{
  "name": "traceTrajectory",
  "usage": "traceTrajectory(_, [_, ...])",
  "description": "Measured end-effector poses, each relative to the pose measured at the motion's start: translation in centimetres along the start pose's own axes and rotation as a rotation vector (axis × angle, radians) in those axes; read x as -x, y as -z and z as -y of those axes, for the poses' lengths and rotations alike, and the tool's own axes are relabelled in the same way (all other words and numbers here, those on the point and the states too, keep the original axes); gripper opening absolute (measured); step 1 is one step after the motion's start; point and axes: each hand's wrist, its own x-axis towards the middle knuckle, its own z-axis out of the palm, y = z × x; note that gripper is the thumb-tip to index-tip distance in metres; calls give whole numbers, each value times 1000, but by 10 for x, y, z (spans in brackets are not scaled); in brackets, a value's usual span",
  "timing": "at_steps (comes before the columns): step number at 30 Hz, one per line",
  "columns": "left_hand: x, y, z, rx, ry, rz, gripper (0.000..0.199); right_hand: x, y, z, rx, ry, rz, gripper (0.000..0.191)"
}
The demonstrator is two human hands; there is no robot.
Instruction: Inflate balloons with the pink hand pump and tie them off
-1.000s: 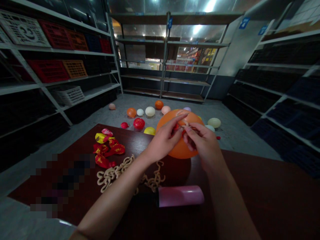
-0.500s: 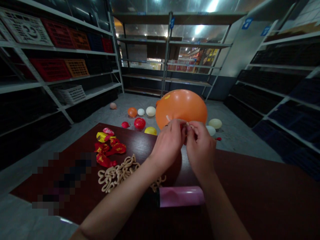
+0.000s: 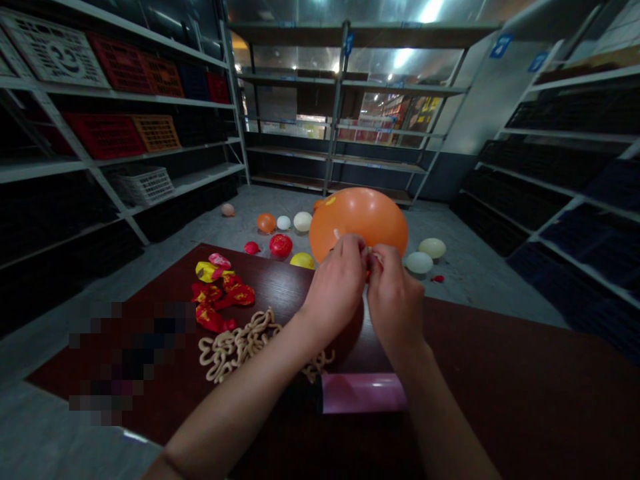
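A large orange balloon [image 3: 363,217] is just beyond my hands, above the far edge of the dark table [image 3: 480,347]. My left hand [image 3: 340,277] and my right hand [image 3: 393,290] are both closed, their fingertips nearly meeting at the balloon's near side. The fingers pinch its neck, which is mostly hidden between them. A pink cylinder [image 3: 364,393] lies on the table below my wrists. To the left, behind my left forearm, sits a tangle of beige cord-like loops [image 3: 237,347].
Uninflated red balloons [image 3: 215,319] and a yellow one [image 3: 206,271] lie on the table's left part, beside a pixelated patch. Several small inflated balloons rest on the floor [image 3: 250,200]. Shelves with crates [image 3: 107,135] stand left; more racks stand behind and right.
The large balloon appears slightly lower and farther left. My right hand has shifted a little left, and its fingers have changed position close to my left fingertips.
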Motion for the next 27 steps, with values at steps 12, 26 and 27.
traceTrajectory(12, [-1,5,-4,43,29,14,13,0,2,-9,100,159,30,26])
traceTrajectory(26, [-11,31,0,360,125,208,11,-2,6,-20,268,491,-233,22])
traceTrajectory(27, [-11,31,0,372,121,204,11,-1,5,-19,234,481,-249,23])
